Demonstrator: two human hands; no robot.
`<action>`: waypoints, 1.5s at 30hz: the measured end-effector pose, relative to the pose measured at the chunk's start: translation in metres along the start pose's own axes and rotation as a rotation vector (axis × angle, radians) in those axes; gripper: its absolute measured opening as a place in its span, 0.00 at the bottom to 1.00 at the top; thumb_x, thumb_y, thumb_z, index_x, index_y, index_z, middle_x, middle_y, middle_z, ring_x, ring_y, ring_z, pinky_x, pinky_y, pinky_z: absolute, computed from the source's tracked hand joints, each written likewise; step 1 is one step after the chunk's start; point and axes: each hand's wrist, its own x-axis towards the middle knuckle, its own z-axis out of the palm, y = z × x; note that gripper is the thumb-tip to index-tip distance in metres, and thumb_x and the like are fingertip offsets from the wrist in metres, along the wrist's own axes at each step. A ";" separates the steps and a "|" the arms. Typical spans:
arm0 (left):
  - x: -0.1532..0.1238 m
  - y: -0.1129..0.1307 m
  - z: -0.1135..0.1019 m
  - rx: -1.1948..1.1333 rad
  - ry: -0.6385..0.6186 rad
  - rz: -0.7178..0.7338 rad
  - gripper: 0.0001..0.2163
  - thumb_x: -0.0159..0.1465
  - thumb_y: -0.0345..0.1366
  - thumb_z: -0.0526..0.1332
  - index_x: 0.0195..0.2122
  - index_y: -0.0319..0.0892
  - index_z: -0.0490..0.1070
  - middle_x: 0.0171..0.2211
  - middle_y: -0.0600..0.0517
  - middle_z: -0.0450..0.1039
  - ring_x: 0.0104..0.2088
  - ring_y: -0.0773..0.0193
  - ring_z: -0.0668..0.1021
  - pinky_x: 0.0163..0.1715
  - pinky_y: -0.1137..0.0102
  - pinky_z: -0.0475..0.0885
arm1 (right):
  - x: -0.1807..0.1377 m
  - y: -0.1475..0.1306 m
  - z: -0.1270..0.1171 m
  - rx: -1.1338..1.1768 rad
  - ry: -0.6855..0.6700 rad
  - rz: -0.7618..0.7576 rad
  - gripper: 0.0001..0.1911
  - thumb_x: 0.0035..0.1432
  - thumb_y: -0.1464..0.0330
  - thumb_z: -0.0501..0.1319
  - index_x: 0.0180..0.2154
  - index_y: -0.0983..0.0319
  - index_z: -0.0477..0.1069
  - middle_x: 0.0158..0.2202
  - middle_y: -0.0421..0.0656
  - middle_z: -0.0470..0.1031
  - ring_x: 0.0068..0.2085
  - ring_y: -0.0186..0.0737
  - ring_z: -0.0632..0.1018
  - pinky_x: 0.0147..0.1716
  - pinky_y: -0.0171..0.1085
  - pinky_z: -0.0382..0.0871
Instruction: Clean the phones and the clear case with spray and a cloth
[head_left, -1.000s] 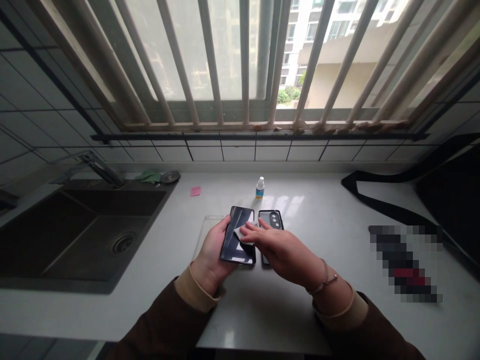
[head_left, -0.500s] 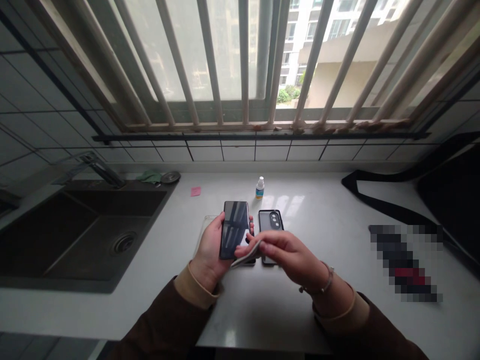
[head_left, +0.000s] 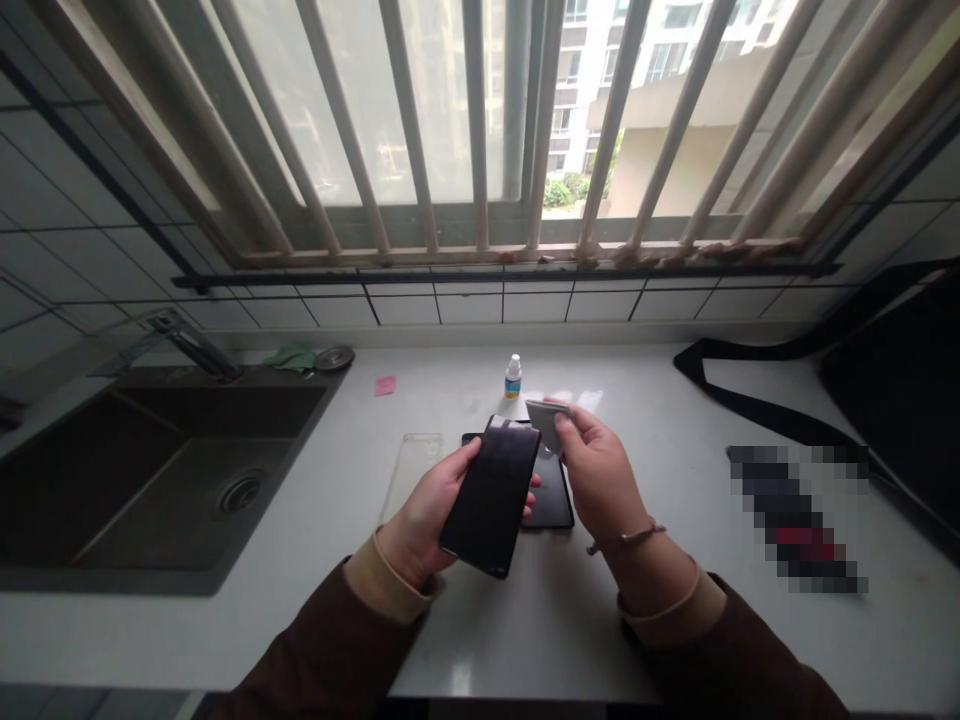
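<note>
Ref. pt. for all pos.: small btl [head_left: 512, 378], upright on ctr [head_left: 465, 640], white top in place. Phone [head_left: 491, 500] is nearside of btl, raised at a slant in L hand [head_left: 420, 510], screen up; thumb bears on one long edge, fingertips wrap the opp. edge. R hand [head_left: 600, 475], nearside & R of btl, pinches a folded grey cloth [head_left: 547, 418] btwn thumb & fingers. Cloth leaves the screen uncovered; contact w/ phone corner can't be confirmed. Clear case [head_left: 412, 465] lies nearside & L of btl; dark case-like item [head_left: 556, 500] lies nearside & slightly R, partly hidden. Status (est.): no case visible on phone; screen shows no obvious marks at this res., so cloth work on that face looks well along. Outstanding (est.): phone & cloth not yet set down; condition of phone's back unknown, as it's hidden.
</note>
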 end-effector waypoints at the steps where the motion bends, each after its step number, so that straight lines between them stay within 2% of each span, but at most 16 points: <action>1: 0.000 -0.001 -0.001 0.002 -0.010 -0.017 0.28 0.77 0.47 0.51 0.55 0.24 0.79 0.47 0.29 0.83 0.38 0.49 0.87 0.45 0.61 0.82 | -0.003 0.000 0.000 -0.134 -0.043 -0.062 0.17 0.68 0.57 0.65 0.53 0.57 0.81 0.49 0.45 0.86 0.51 0.48 0.85 0.53 0.46 0.81; 3: 0.002 -0.003 -0.001 -0.006 0.004 -0.037 0.27 0.77 0.47 0.52 0.54 0.24 0.79 0.43 0.30 0.84 0.37 0.49 0.87 0.43 0.61 0.82 | -0.008 0.001 0.001 -0.336 -0.148 -0.192 0.15 0.72 0.59 0.61 0.54 0.54 0.82 0.55 0.44 0.84 0.60 0.51 0.82 0.62 0.50 0.76; 6: 0.005 -0.002 0.001 -0.076 0.036 0.037 0.23 0.78 0.43 0.52 0.57 0.29 0.78 0.41 0.36 0.85 0.36 0.51 0.87 0.42 0.61 0.82 | -0.012 0.001 0.003 -0.476 -0.328 -0.394 0.17 0.75 0.65 0.57 0.58 0.52 0.79 0.63 0.42 0.79 0.71 0.50 0.71 0.73 0.56 0.61; 10: 0.008 0.000 0.005 -0.190 0.095 0.143 0.20 0.78 0.39 0.52 0.55 0.29 0.78 0.45 0.36 0.85 0.42 0.52 0.87 0.48 0.64 0.81 | -0.015 -0.002 0.005 -0.540 -0.558 -0.552 0.18 0.76 0.70 0.53 0.59 0.52 0.77 0.62 0.43 0.80 0.69 0.47 0.73 0.75 0.60 0.54; 17: 0.008 0.007 0.000 -0.254 0.215 0.234 0.22 0.78 0.40 0.50 0.53 0.27 0.78 0.43 0.35 0.84 0.42 0.51 0.87 0.50 0.60 0.82 | -0.022 -0.017 0.004 -0.391 -0.824 -0.556 0.19 0.73 0.75 0.55 0.57 0.53 0.76 0.59 0.42 0.83 0.67 0.44 0.76 0.77 0.60 0.50; 22: 0.007 0.012 -0.004 -0.220 0.277 0.323 0.25 0.78 0.43 0.48 0.53 0.28 0.78 0.41 0.34 0.84 0.37 0.51 0.86 0.41 0.59 0.83 | -0.027 -0.029 0.003 -0.288 -0.936 -0.478 0.15 0.72 0.72 0.58 0.52 0.55 0.80 0.51 0.43 0.86 0.63 0.45 0.80 0.77 0.59 0.47; 24: 0.006 0.014 -0.005 -0.173 0.272 0.373 0.25 0.78 0.43 0.48 0.52 0.28 0.78 0.42 0.35 0.83 0.36 0.52 0.86 0.39 0.60 0.83 | -0.030 -0.031 0.004 -0.201 -0.946 -0.386 0.13 0.74 0.68 0.58 0.50 0.56 0.82 0.47 0.43 0.88 0.59 0.46 0.83 0.76 0.58 0.49; 26: 0.006 0.015 -0.006 -0.148 0.268 0.416 0.24 0.77 0.43 0.49 0.51 0.29 0.79 0.42 0.35 0.83 0.35 0.53 0.86 0.38 0.61 0.83 | -0.032 -0.028 0.004 -0.048 -0.883 -0.236 0.13 0.75 0.64 0.58 0.46 0.57 0.82 0.44 0.44 0.88 0.53 0.46 0.86 0.74 0.57 0.55; 28: 0.007 0.016 -0.007 -0.150 0.261 0.431 0.23 0.77 0.43 0.49 0.52 0.29 0.78 0.42 0.35 0.84 0.36 0.52 0.86 0.38 0.60 0.83 | -0.030 -0.022 0.004 0.108 -0.680 -0.065 0.13 0.74 0.61 0.60 0.44 0.57 0.82 0.43 0.45 0.88 0.48 0.46 0.88 0.67 0.55 0.69; 30: 0.007 0.015 -0.008 -0.163 0.232 0.424 0.23 0.77 0.43 0.49 0.52 0.28 0.78 0.42 0.35 0.84 0.36 0.52 0.86 0.38 0.61 0.83 | -0.025 -0.014 0.004 0.179 -0.369 0.043 0.13 0.71 0.58 0.62 0.46 0.58 0.82 0.44 0.46 0.88 0.46 0.47 0.87 0.54 0.49 0.80; 32: 0.006 0.013 -0.008 -0.162 0.183 0.383 0.24 0.78 0.44 0.50 0.53 0.28 0.78 0.43 0.35 0.84 0.37 0.52 0.86 0.37 0.61 0.83 | -0.018 -0.010 0.002 0.160 -0.078 0.058 0.16 0.69 0.57 0.64 0.49 0.58 0.82 0.46 0.47 0.87 0.45 0.47 0.87 0.46 0.44 0.83; 34: 0.005 0.011 -0.007 -0.148 0.138 0.315 0.25 0.78 0.45 0.50 0.53 0.27 0.79 0.44 0.34 0.84 0.37 0.52 0.86 0.38 0.61 0.83 | -0.012 -0.009 0.000 0.085 0.061 -0.004 0.17 0.70 0.58 0.63 0.52 0.59 0.82 0.49 0.47 0.86 0.48 0.46 0.86 0.49 0.44 0.82; 36: 0.005 0.008 -0.004 -0.124 0.100 0.235 0.27 0.78 0.46 0.49 0.54 0.26 0.78 0.44 0.33 0.84 0.37 0.51 0.86 0.39 0.60 0.83 | -0.012 -0.011 -0.001 -0.058 0.031 -0.112 0.16 0.72 0.60 0.61 0.54 0.58 0.81 0.54 0.47 0.85 0.54 0.47 0.84 0.57 0.47 0.78; 40: 0.006 0.005 0.001 -0.122 0.079 0.197 0.27 0.79 0.45 0.48 0.57 0.26 0.77 0.45 0.33 0.84 0.39 0.52 0.87 0.43 0.63 0.82 | -0.021 -0.013 0.002 -0.350 -0.327 -0.403 0.17 0.74 0.69 0.58 0.58 0.54 0.79 0.60 0.44 0.82 0.64 0.47 0.79 0.70 0.54 0.66; 42: 0.008 0.004 0.000 -0.159 0.106 0.227 0.27 0.79 0.44 0.47 0.58 0.26 0.76 0.46 0.33 0.84 0.42 0.51 0.87 0.47 0.62 0.81 | -0.025 -0.012 0.005 -0.409 -0.507 -0.567 0.19 0.71 0.74 0.58 0.58 0.55 0.79 0.59 0.43 0.83 0.66 0.47 0.78 0.73 0.56 0.61; 45: 0.011 0.005 -0.004 -0.199 0.167 0.271 0.28 0.79 0.46 0.47 0.59 0.24 0.75 0.46 0.31 0.83 0.44 0.47 0.87 0.49 0.56 0.81 | -0.027 -0.011 0.007 -0.403 -0.656 -0.702 0.22 0.65 0.79 0.59 0.56 0.56 0.79 0.55 0.43 0.85 0.64 0.47 0.80 0.74 0.57 0.60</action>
